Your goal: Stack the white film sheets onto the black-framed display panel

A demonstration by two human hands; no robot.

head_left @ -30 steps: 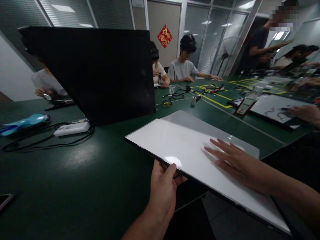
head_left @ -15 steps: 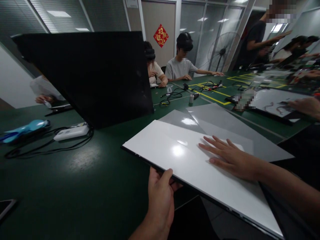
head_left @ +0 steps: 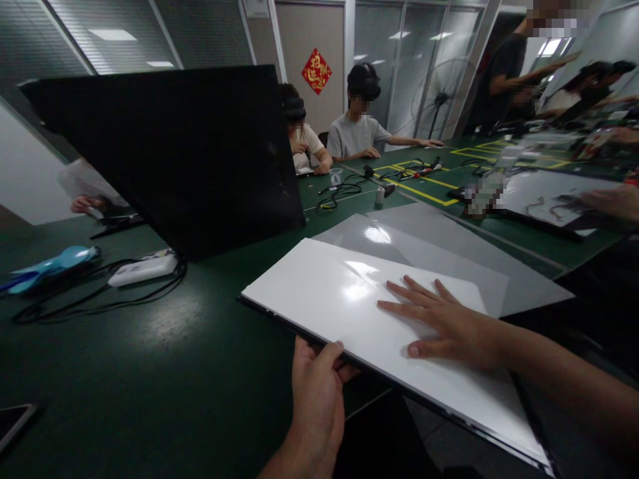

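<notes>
A flat panel with a glossy white face and a black frame [head_left: 309,286] extends over the table's near edge, tilted slightly. My left hand [head_left: 319,379] grips its near long edge, thumb on top and fingers curled underneath. Flat on the white face lies my right hand [head_left: 444,326], its fingers spread. Beyond the panel's far edge rest translucent grey sheets [head_left: 449,239], partly overlapping each other and partly hidden by the panel.
A large black panel [head_left: 180,159] stands upright at the left. Near it are a white power strip [head_left: 144,268] with black cable and a blue item [head_left: 54,266]. A small cylinder [head_left: 380,196] and cables lie farther back on the green table [head_left: 150,372]. Several people sit around.
My right hand has slid a little to the left across the white face, fingers still spread. My left hand keeps its grip on the edge. The view has shifted slightly.
</notes>
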